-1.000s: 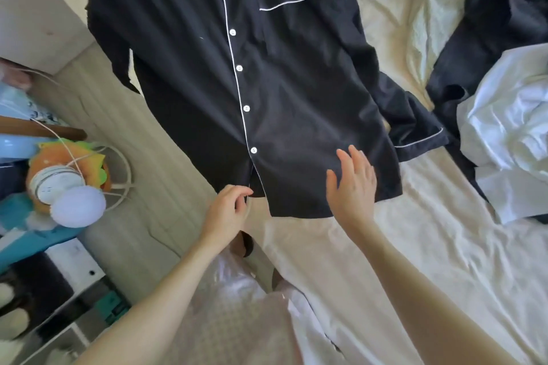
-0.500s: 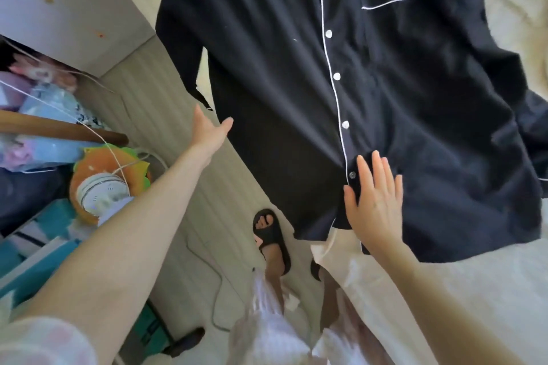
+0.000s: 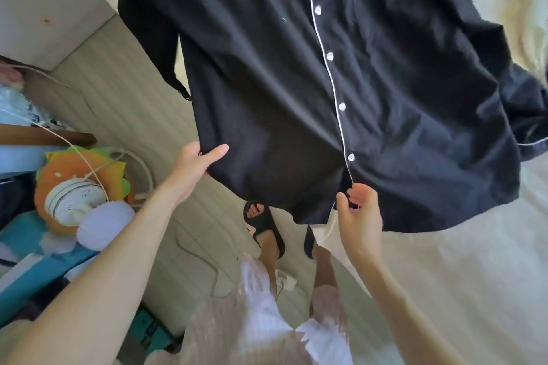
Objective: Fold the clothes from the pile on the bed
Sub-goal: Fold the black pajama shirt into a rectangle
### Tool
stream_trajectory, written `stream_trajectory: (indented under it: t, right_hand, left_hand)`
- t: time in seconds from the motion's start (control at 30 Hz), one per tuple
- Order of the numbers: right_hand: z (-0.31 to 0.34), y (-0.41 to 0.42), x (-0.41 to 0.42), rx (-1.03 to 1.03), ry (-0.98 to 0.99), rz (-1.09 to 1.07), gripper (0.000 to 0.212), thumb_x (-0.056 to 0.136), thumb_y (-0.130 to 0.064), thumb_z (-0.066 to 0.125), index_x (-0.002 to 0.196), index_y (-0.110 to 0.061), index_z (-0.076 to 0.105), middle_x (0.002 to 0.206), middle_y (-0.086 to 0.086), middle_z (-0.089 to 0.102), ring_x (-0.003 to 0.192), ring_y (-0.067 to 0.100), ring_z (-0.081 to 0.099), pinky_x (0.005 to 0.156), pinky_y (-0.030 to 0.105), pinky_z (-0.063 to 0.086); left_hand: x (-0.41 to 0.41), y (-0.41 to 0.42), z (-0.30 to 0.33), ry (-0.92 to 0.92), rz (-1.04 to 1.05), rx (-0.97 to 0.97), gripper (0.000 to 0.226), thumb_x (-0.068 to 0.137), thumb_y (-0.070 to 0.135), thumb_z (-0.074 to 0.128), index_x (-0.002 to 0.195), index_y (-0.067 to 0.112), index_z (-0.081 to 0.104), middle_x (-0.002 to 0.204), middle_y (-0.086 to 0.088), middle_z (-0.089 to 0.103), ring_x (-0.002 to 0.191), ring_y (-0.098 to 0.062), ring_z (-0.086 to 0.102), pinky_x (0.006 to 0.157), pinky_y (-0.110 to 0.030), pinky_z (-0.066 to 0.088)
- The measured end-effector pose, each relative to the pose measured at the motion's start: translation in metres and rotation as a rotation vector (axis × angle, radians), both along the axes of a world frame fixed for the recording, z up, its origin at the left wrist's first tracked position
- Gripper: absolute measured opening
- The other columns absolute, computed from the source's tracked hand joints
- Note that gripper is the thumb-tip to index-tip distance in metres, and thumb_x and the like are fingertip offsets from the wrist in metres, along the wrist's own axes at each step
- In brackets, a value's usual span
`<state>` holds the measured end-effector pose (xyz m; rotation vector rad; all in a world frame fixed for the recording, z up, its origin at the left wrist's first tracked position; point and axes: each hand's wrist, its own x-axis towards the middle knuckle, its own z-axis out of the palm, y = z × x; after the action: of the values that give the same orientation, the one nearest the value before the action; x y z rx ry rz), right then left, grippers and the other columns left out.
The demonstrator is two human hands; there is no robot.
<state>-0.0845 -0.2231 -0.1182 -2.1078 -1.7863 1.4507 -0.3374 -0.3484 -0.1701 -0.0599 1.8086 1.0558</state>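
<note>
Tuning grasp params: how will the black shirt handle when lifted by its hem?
Likely floppy: the black shirt drapes in soft folds where the left hand grips its corner. Probably light; a thumb pinch holds it. The sleeve looks apt to trail.

Shirt (image 3: 296,83) hung above the floor (image 3: 118,92) and the bed (image 3: 444,275) edge, bed to the right. Left hand (image 3: 192,166) pinched the shirt's left hem corner; right hand (image 3: 358,210) sat at the hem just below the lowest button (image 3: 351,157) (contact unclear). Sandalled foot (image 3: 264,225) stood on the floor under the hem, between the hands. Fan (image 3: 74,201) sat on the floor far left.
</note>
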Motion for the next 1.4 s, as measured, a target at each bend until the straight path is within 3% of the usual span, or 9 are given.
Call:
stream_trajectory:
  t: [0.13,0.2,0.3,0.47,0.67,0.77,0.9,1.17,1.4]
  right_hand:
    - [-0.016,-0.003,-0.002,-0.293,-0.004,-0.223,0.052,0.091,-0.032,0.059,0.137,-0.017,0.041,0.097,-0.017,0.049,0.104,0.014,0.051,0.093,0.028,0.038]
    - [-0.026,-0.005,0.000,-0.317,-0.028,-0.136,0.053,0.087,-0.035,0.063,0.135,-0.020,0.045,0.090,-0.019,0.054,0.105,0.016,0.056,0.100,0.035,0.042]
    - [-0.035,-0.008,-0.002,-0.321,-0.009,-0.050,0.049,0.086,-0.030,0.065,0.132,-0.020,0.051,0.078,-0.009,0.057,0.087,0.013,0.061,0.087,0.029,0.048]
    - [-0.036,-0.009,-0.005,-0.294,-0.002,-0.241,0.054,0.085,-0.031,0.066,0.133,-0.013,0.048,0.106,-0.001,0.061,0.102,0.019,0.058,0.099,0.036,0.045]
    - [-0.023,-0.019,-0.009,-0.706,0.232,-0.401,0.029,0.086,-0.031,0.068,0.112,-0.021,0.060,0.117,-0.003,0.065,0.111,0.016,0.058,0.100,0.035,0.045]
    - [-0.008,-0.021,-0.003,-0.630,0.233,-0.390,0.029,0.087,-0.019,0.066,0.115,-0.018,0.059,0.115,0.002,0.066,0.107,0.019,0.060,0.103,0.041,0.044]
    - [0.014,-0.012,0.017,-0.527,0.253,-0.403,0.011,0.085,-0.010,0.065,0.090,-0.004,0.058,0.097,0.014,0.067,0.094,0.030,0.064,0.079,0.040,0.054]
    - [0.022,-0.004,0.035,-0.666,0.316,-0.561,0.008,0.091,-0.007,0.059,0.098,-0.005,0.063,0.089,0.006,0.072,0.075,0.015,0.070,0.052,0.020,0.052]
    - [0.016,0.000,0.036,-0.303,0.156,-0.296,0.011,0.086,-0.007,0.063,0.080,-0.016,0.066,0.087,0.004,0.068,0.086,0.021,0.062,0.084,0.033,0.050]
  left_hand:
    - [0.038,-0.026,0.015,-0.047,-0.043,0.014,0.026,0.084,0.020,0.070,0.108,0.016,0.063,0.105,0.002,0.070,0.102,-0.015,0.065,0.086,-0.031,0.051]
    - [0.056,-0.038,0.022,-0.042,-0.122,-0.005,0.020,0.085,0.013,0.067,0.103,0.021,0.062,0.102,0.007,0.070,0.100,-0.010,0.064,0.084,-0.026,0.051]
    - [0.073,-0.057,0.031,-0.060,-0.131,-0.034,0.016,0.086,0.010,0.066,0.102,0.016,0.064,0.103,0.000,0.071,0.101,-0.015,0.065,0.089,-0.032,0.050]
    - [0.088,-0.077,0.049,-0.196,0.154,-0.022,0.010,0.087,0.009,0.062,0.096,0.007,0.067,0.095,-0.005,0.074,0.095,-0.021,0.068,0.077,-0.029,0.055]
    - [0.106,-0.082,0.069,-0.213,0.370,-0.006,0.016,0.092,0.020,0.057,0.101,0.009,0.064,0.099,-0.004,0.073,0.090,-0.017,0.070,0.065,-0.026,0.056]
    - [0.109,-0.080,0.079,-0.114,0.323,-0.065,0.018,0.093,0.029,0.056,0.098,0.014,0.065,0.103,-0.001,0.071,0.097,-0.016,0.067,0.080,-0.032,0.053]
    - [0.115,-0.080,0.089,-0.016,0.274,-0.121,0.021,0.093,0.034,0.055,0.097,0.016,0.065,0.105,-0.001,0.068,0.100,-0.017,0.063,0.090,-0.037,0.050]
    - [0.128,-0.086,0.102,-0.202,0.274,-0.016,0.013,0.092,0.015,0.058,0.103,0.018,0.065,0.101,0.003,0.072,0.097,-0.014,0.067,0.088,-0.034,0.048]
    - [0.135,-0.093,0.087,-0.150,0.369,-0.088,0.014,0.094,0.021,0.056,0.103,0.015,0.063,0.101,0.002,0.070,0.094,-0.012,0.066,0.080,-0.028,0.049]
